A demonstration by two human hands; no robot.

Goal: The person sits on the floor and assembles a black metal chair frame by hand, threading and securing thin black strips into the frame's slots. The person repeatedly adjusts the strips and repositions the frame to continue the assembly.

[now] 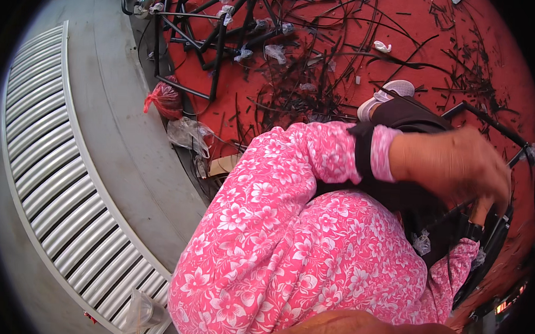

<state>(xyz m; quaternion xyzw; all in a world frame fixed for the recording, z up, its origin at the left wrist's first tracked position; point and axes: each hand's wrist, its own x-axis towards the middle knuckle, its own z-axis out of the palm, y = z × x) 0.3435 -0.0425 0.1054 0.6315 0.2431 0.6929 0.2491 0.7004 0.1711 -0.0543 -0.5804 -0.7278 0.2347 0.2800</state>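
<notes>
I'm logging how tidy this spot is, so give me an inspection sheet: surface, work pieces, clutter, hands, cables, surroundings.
Surface: red floor, strewn with black strips; grey surface at left.
Work pieces: black tubes at lower right; black frame above them.
Clutter: red bag and clear bag by the red floor's left edge; white scrap at the top.
Hands: left hand blurred, in front of the partly hidden right hand; grips unclear.
Cables: some strips look cord-like; cannot tell if any is a cable.
Surroundings: silver bench with clear cup; frame pile at the top.
</notes>
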